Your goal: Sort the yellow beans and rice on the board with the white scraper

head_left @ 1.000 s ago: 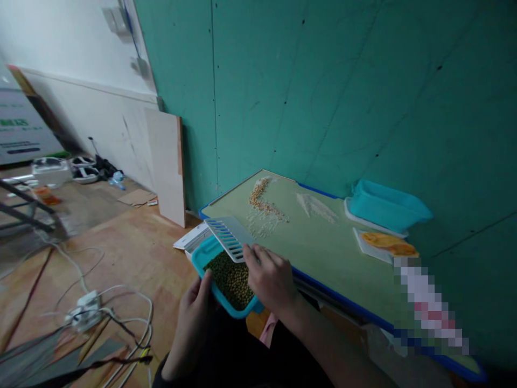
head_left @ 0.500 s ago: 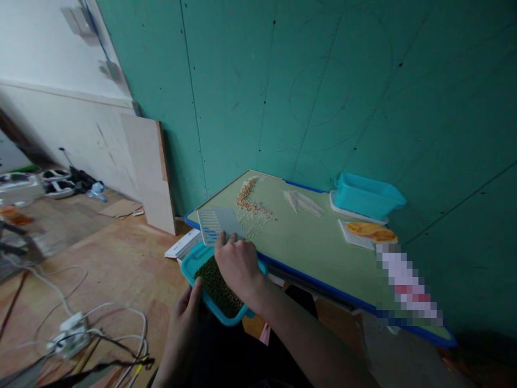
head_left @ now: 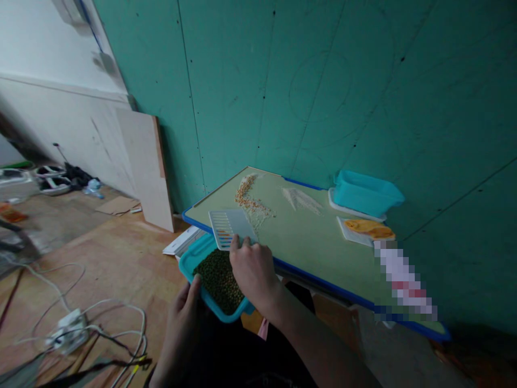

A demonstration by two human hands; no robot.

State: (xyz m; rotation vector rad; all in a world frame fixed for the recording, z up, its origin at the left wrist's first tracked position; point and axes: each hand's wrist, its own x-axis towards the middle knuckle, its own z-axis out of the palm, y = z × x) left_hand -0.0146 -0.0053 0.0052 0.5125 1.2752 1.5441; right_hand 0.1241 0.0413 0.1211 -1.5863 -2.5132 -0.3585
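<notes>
Right hand [head_left: 256,272], closed on a slotted white plate [head_left: 239,220], has shifted it toward the bench [head_left: 311,242], seemingly clear of the beans [head_left: 218,277]; left hand [head_left: 186,299] grips their turquoise tub [head_left: 197,250].

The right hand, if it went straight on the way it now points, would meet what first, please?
Beyond the slotted plate in the right hand, probably the left end of the tabletop; depth is unclear, so it might pass above.

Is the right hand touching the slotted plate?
Touching. The head view shows the right hand gripping the near edge of the slotted plate, fingertips on its upper face.
</notes>
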